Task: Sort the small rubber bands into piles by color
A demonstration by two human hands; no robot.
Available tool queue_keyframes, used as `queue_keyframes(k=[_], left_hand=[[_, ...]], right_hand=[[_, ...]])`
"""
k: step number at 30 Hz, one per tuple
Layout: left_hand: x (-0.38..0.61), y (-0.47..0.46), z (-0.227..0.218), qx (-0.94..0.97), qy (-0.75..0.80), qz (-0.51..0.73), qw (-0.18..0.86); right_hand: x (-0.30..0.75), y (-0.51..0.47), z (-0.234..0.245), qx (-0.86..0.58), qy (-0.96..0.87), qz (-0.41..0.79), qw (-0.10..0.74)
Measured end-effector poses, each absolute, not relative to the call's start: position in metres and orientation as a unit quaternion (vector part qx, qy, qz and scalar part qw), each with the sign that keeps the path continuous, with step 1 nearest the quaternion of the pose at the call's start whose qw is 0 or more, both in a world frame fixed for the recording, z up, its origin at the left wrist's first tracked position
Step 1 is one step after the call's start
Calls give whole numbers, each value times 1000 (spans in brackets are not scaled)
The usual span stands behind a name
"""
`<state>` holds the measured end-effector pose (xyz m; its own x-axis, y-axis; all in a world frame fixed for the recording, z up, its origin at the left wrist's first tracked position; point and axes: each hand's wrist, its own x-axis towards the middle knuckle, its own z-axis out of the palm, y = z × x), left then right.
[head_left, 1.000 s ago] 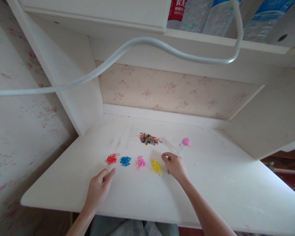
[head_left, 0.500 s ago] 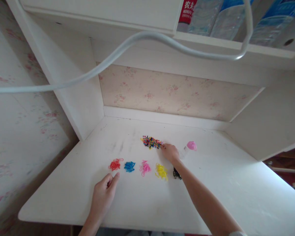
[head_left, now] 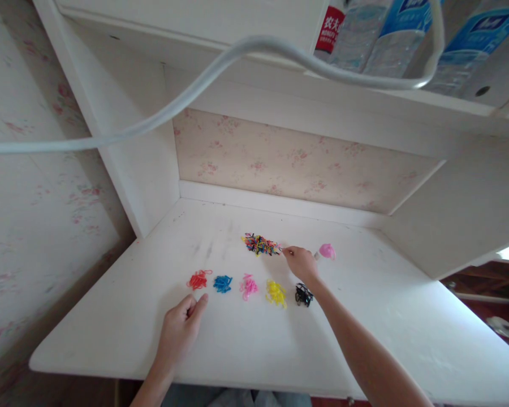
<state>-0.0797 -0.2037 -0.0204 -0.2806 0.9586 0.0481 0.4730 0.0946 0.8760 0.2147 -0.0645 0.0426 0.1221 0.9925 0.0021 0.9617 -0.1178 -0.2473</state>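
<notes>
My right hand (head_left: pixel 301 263) is at the right edge of a mixed pile of small coloured rubber bands (head_left: pixel 261 244), its thumb and finger pinched on what looks like a single rubber band, mostly covered by the fingertips. My left hand (head_left: pixel 180 325) rests on the table with curled fingers and the thumb on top; nothing shows in it. Sorted rubber bands lie in a row: red ones (head_left: pixel 199 279) just beyond my left thumb, then blue (head_left: pixel 223 284), pink (head_left: pixel 248 286), yellow (head_left: pixel 276 293) and black (head_left: pixel 303 294), the last beside my right wrist.
Behind my right hand lies a pink object (head_left: pixel 327 251) with a clear part, partly hidden. The white table (head_left: pixel 237 345) is bounded by side panels and a papered back wall. A pale cable (head_left: pixel 220 68) crosses in front of a shelf with plastic bottles (head_left: pixel 401 39).
My right hand has drawn slightly right, away from the mixed pile, and the black bands show fully. My left hand stays in place. The camera view has shifted a little.
</notes>
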Motion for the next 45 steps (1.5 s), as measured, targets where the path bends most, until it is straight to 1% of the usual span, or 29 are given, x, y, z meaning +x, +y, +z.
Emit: queue_keyframes(k=[5,11,15,18,23,26,29,33,35,38,45], left_hand=[[-78,-204,-18,528,675,431,282],[-79,-205,-18,516,670,448,288],[-80,-205,-17,508,665,468,284],[-82,-204,-16,502,663,475,287],[-85,-204,-18,500,663,471,298],[-84,-204,-19,502,665,467,298],[-83,-207,-18,514,670,447,295],[-81,-212,-16,545,671,414,285],[-79,-213,-15,549,674,411,274],[-77,-212,-15,552,680,407,260],[-76,-211,-19,562,687,391,242]], right_hand=[[169,-94,51,-667,-729,85,125],[85,-125,55,-552,-819,98,125],[45,-125,49,-523,-839,97,112],[35,-125,45,-522,-841,102,100],[61,-141,50,-536,-829,108,116],[97,-160,48,-555,-803,142,167],[143,-174,34,-597,-744,193,229],[205,-177,13,-695,-643,201,250],[227,-172,11,-730,-619,179,226],[242,-152,17,-746,-627,153,165],[224,-79,21,-747,-647,126,83]])
